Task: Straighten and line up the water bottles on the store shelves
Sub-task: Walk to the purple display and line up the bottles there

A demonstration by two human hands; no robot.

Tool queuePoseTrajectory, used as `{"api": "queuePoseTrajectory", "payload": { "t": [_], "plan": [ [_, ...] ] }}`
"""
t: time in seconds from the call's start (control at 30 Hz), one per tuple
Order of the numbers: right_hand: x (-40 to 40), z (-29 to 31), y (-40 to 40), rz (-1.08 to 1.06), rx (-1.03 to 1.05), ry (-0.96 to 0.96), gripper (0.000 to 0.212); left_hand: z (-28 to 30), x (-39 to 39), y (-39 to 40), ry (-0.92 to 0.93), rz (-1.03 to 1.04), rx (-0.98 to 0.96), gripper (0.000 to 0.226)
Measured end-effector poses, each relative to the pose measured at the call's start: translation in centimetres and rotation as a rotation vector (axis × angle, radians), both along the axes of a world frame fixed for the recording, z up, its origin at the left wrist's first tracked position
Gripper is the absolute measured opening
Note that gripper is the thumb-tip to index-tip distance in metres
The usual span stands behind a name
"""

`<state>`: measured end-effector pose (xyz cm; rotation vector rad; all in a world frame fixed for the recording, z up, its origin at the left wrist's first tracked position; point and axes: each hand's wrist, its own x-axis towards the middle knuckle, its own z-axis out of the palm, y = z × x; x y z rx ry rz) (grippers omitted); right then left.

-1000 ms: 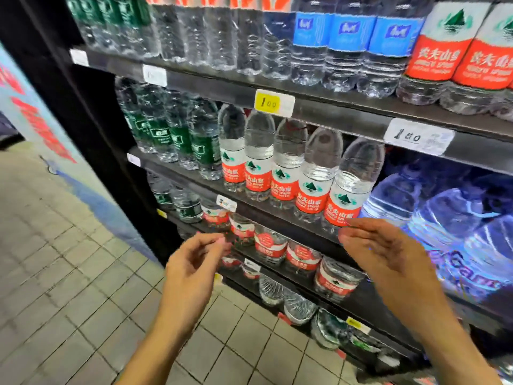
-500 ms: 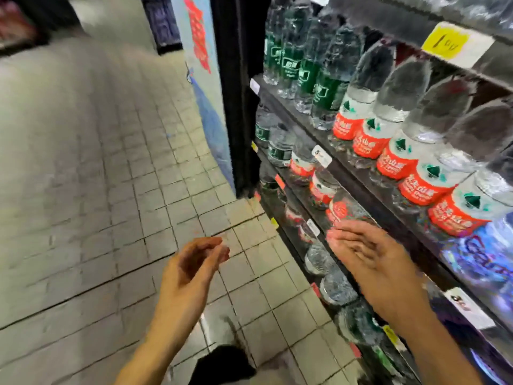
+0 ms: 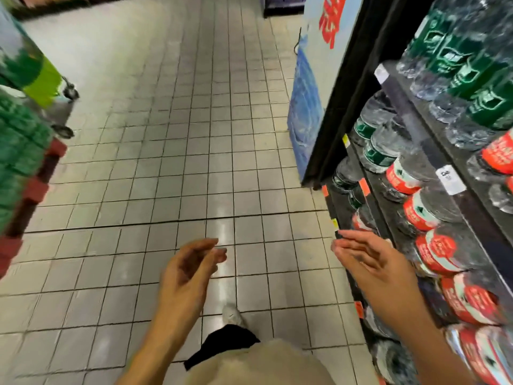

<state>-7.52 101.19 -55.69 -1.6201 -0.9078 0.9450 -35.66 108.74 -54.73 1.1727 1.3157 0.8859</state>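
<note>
Dark store shelves (image 3: 433, 151) run along the right edge, seen at a steep angle. Green-labelled water bottles (image 3: 469, 70) stand on the upper visible shelf and red-labelled water bottles (image 3: 433, 245) fill the lower ones. My right hand (image 3: 372, 262) hovers empty, fingers apart, just left of the red-labelled bottles and touching none. My left hand (image 3: 191, 268) hangs over the tiled floor, loosely curled with fingers apart, holding nothing. The view is blurred.
A grey tiled aisle floor (image 3: 172, 151) stretches ahead. Stacked green packs (image 3: 19, 145) on a red pallet stand at the left edge. A blue-and-white end panel (image 3: 311, 101) closes the shelf unit. My shoe (image 3: 231, 315) is below.
The view has swung left, away from the shelf front and down the aisle. Both hands stay empty and have drawn back from the bottles.
</note>
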Motion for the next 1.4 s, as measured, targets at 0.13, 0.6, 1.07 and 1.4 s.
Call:
{"api": "queuePoseTrajectory", "payload": {
  "t": [0.13,0.6,1.07,1.4],
  "plan": [
    [-1.7,-1.1,4.6,-0.027,0.003,0.03,0.027,0.3,-1.7,4.8,0.015,-0.004,0.01,0.04],
    [-2.5,-0.7,22.0,-0.089,0.059,0.018,0.036,2.1,-1.0,27.6,0.007,-0.132,0.106,0.018],
    [5.8,0.1,56.9,0.146,0.039,0.021,0.026,1.7,4.5,54.6,0.033,0.12,0.152,0.024],
    [9.1,2.9,81.3,0.322,0.062,-0.085,0.025,-0.6,5.6,73.3,-0.008,0.299,0.152,0.017]
  ]
}}
